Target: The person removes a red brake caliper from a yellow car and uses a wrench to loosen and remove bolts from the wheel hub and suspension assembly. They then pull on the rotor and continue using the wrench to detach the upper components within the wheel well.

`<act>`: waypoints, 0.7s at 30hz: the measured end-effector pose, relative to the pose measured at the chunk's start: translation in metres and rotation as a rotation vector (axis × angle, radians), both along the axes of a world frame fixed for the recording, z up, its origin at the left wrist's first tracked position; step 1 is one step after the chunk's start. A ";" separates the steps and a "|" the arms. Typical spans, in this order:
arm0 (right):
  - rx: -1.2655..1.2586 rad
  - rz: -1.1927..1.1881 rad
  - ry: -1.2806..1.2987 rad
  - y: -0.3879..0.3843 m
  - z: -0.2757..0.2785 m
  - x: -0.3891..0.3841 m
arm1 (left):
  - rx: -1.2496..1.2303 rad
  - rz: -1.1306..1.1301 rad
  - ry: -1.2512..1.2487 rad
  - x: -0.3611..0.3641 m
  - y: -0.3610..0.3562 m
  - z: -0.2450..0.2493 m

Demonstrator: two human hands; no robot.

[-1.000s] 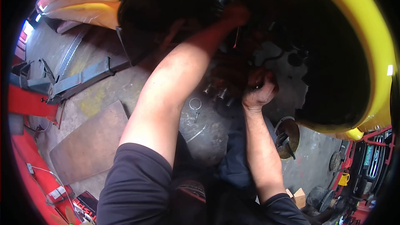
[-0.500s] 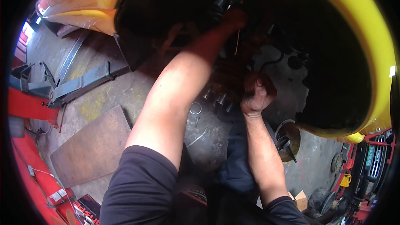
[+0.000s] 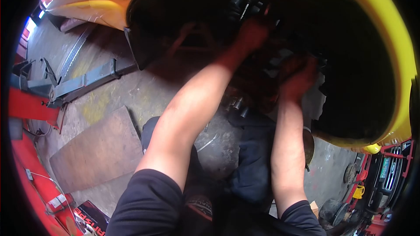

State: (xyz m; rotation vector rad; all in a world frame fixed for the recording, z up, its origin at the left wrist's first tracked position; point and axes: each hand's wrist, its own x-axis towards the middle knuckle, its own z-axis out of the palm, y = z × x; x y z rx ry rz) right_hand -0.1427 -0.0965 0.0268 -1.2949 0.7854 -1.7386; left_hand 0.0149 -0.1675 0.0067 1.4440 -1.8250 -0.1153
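Observation:
In the dark wheel well of a yellow vehicle (image 3: 404, 61), my left hand (image 3: 255, 32) reaches up beside a dark part with a shiny rod (image 3: 245, 11). Its fingers are in shadow and a small reddish thing shows at them; what it holds is unclear. To the right and lower, my right hand (image 3: 299, 72) is raised near the dark parts, its fingers bent and dim; I cannot make out anything in it. Below and between both arms is the wheel hub with metal studs (image 3: 238, 103).
A blue-grey lift arm (image 3: 87, 81) runs in from the red lift base (image 3: 33, 105) at the left. A brown board (image 3: 94, 153) lies on the floor, a wrench (image 3: 207, 142) beneath the hub. A round container (image 3: 309, 146) stands behind my right forearm.
My right hand has moved up and to the right, away from beside the hub. My left hand has shifted slightly right and down. The view has moved a little.

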 end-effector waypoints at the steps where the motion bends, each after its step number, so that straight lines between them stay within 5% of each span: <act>1: 0.051 -0.024 -0.003 -0.012 0.008 -0.002 | -0.063 -0.019 0.188 0.001 0.012 -0.011; 5: 0.154 -0.200 -0.149 -0.057 0.030 0.015 | -0.097 -0.102 0.945 -0.008 0.092 -0.061; 9: 0.364 -0.153 -0.301 -0.065 0.046 0.012 | 0.235 -0.069 0.956 0.005 0.126 -0.036; 11: 0.411 -0.188 -0.310 -0.063 0.054 0.017 | 0.211 -0.226 1.154 0.015 0.105 -0.064; 13: 0.280 -0.029 -0.266 -0.068 0.043 -0.001 | 0.156 -0.247 1.078 0.030 0.077 -0.067; 21: -0.077 0.037 -0.129 0.025 0.003 0.022 | -0.129 0.182 -0.392 0.047 0.017 -0.002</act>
